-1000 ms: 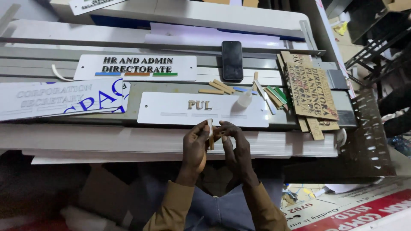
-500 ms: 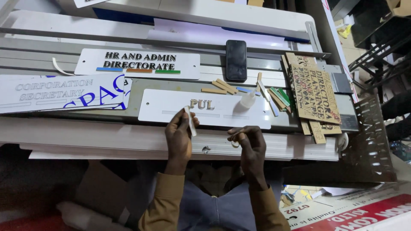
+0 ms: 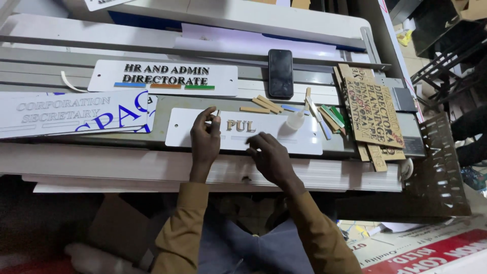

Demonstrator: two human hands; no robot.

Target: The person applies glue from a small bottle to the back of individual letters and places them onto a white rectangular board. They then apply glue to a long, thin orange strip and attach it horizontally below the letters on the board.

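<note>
Letter-by-letter work on the white sign plate (image 3: 304, 142), mid-row and not yet filled.

The left hand (image 3: 205, 139) has its grip pinched on a small thin piece (image 3: 218, 112), held just above the plate's left end, beside the gold raised letters (image 3: 240, 125) already stuck on. The right hand (image 3: 271, 155) rests fingers-down on the plate's lower edge, grip relaxed and holding nothing I can make out, steadying it on the tabletop (image 3: 167, 167). By my reading, the next move calls for fine alignment with that row. A small glue bottle (image 3: 295, 120) stands near.
</note>
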